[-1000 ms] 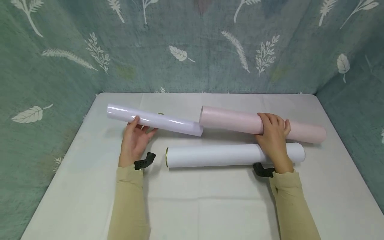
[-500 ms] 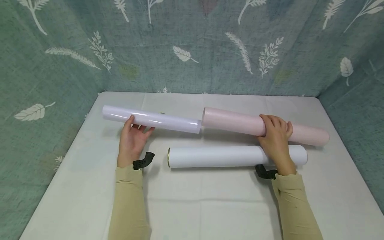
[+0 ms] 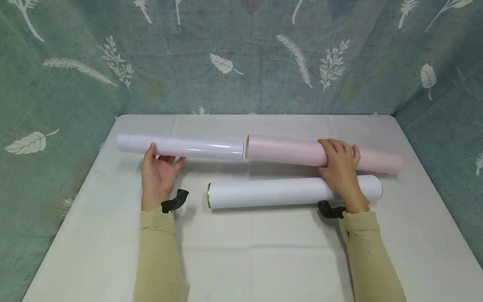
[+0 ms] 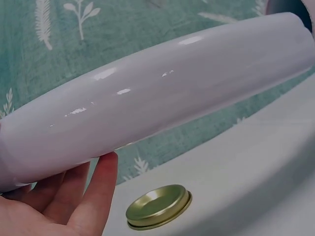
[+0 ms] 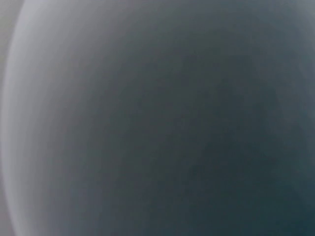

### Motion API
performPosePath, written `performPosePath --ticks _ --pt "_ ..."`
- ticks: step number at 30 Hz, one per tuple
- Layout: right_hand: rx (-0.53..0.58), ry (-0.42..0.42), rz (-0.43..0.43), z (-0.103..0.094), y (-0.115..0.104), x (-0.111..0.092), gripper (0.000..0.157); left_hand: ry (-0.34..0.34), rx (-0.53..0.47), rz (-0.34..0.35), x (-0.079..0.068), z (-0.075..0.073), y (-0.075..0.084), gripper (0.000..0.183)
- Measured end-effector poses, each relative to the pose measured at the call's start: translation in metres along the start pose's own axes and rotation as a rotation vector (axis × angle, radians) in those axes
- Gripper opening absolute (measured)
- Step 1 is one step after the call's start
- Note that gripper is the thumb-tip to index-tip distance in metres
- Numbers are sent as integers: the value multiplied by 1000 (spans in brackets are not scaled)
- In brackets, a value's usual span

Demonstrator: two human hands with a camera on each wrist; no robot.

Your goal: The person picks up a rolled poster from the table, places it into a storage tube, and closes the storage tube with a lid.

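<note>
In the head view my left hand [image 3: 158,178] holds a glossy pale lavender roll [image 3: 181,147], which looks like a rolled sheet, raised over the table. The thumb is on its near side and the other fingers reach underneath. My right hand [image 3: 339,165] grips a pink tube [image 3: 284,149] from above. The roll's right end faces the tube's open left mouth, almost in line; whether they touch I cannot tell. The left wrist view shows the roll [image 4: 162,88] close up, its far end beside the tube's dark opening [image 4: 295,7]. The right wrist view is filled by a blurred surface.
A white tube [image 3: 264,193] with a gold-rimmed left end lies across the table [image 3: 241,268], below my right wrist. A gold metal lid [image 4: 158,206] rests on the table beyond the left fingers. Leaf-patterned green cloth [image 3: 241,92] encloses the back and sides.
The lavender roll has shifted left and levelled out. Its right end, earlier lower and overlapping the pink tube's mouth, now lines up with it. The pink tube has levelled slightly.
</note>
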State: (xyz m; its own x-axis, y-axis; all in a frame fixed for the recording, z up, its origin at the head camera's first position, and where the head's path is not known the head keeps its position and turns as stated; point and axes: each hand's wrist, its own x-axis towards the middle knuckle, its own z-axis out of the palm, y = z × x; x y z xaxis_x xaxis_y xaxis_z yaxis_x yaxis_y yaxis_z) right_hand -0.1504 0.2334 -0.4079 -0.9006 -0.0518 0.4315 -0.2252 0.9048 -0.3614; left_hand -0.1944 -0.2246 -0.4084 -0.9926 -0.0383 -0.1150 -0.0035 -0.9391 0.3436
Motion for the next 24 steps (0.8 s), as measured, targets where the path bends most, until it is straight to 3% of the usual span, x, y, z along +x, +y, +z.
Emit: performPosePath --ticks 9,16,24 --pt "-7 2 -11 1 -1 0 70 17 4 44 -1 -3 0 42" --pt "-10 -13 -16 0 -1 1 69 24 -58 18 1 -4 -2 38" --pt "-10 -12 -17 1 -2 0 69 13 -47 1 2 -3 -5 37"
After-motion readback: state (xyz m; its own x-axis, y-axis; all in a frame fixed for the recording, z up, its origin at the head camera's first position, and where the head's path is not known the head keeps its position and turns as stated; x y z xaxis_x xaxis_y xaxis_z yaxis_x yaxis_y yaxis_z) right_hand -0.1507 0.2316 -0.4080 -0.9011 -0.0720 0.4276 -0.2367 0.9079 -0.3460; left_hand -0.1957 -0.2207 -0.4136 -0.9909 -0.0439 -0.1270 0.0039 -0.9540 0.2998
